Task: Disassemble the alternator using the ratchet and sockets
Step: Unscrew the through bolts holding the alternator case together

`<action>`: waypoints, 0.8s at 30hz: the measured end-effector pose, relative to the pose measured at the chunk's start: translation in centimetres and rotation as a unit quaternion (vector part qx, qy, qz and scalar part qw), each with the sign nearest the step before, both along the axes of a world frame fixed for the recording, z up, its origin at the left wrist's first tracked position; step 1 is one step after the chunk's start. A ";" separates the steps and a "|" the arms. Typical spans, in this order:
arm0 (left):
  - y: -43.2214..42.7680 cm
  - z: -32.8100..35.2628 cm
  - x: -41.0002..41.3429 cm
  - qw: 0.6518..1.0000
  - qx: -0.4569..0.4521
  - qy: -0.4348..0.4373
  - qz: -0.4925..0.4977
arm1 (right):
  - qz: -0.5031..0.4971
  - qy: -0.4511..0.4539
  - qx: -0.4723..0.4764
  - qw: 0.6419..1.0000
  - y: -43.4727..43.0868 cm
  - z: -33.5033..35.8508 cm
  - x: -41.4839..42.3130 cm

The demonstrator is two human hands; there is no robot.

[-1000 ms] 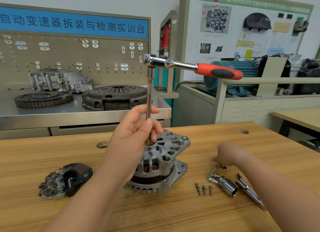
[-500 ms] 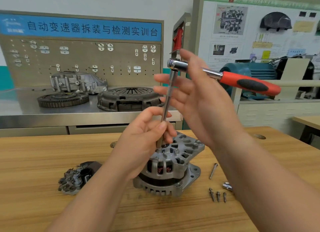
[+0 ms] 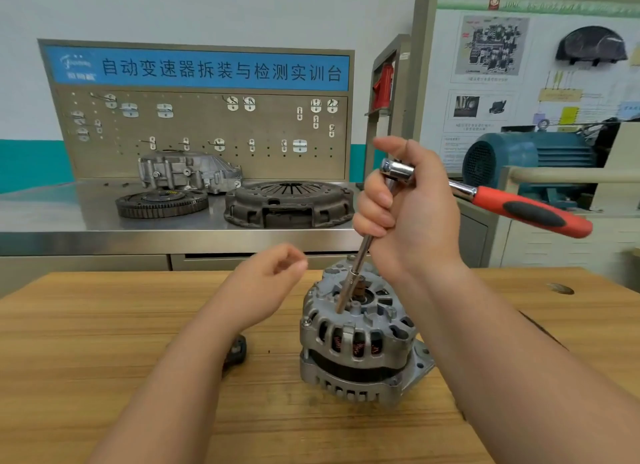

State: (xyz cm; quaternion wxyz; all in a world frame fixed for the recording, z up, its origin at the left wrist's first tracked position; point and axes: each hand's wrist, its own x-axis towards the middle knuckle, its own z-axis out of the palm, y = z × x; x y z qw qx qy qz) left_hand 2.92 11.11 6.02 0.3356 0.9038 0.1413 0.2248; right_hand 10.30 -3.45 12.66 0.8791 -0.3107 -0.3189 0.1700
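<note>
The silver alternator (image 3: 360, 339) stands on the wooden table (image 3: 104, 342), just right of centre. A ratchet (image 3: 530, 212) with a red and black handle carries a long extension bar (image 3: 356, 273) that leans down onto the alternator's top face. My right hand (image 3: 405, 207) grips the upper part of the extension bar just under the ratchet head, thumb up behind it. My left hand (image 3: 266, 283) hovers left of the alternator with fingers loosely curled, holding nothing and touching nothing.
A dark removed part (image 3: 237, 352) peeks out on the table behind my left forearm. Behind the table a steel bench holds a flywheel (image 3: 161, 203), a clutch cover (image 3: 291, 203) and a gearbox housing (image 3: 187, 172). A teal motor (image 3: 526, 158) stands at the right.
My right hand has closed round the extension bar under the ratchet head. My left hand has let go of the bar and drawn back to the left. The bar now leans.
</note>
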 end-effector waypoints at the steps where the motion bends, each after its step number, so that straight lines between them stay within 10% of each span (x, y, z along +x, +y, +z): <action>1: 0.3 -0.6 0.3 0.998 0.013 0.059 0.014 | -0.003 0.008 0.003 1.000 0.1 -0.1 0.1; 24: 0.6 0.0 -0.4 0.976 -0.048 0.205 -0.048 | 0.023 0.012 0.002 1.000 0.4 -1.1 -0.5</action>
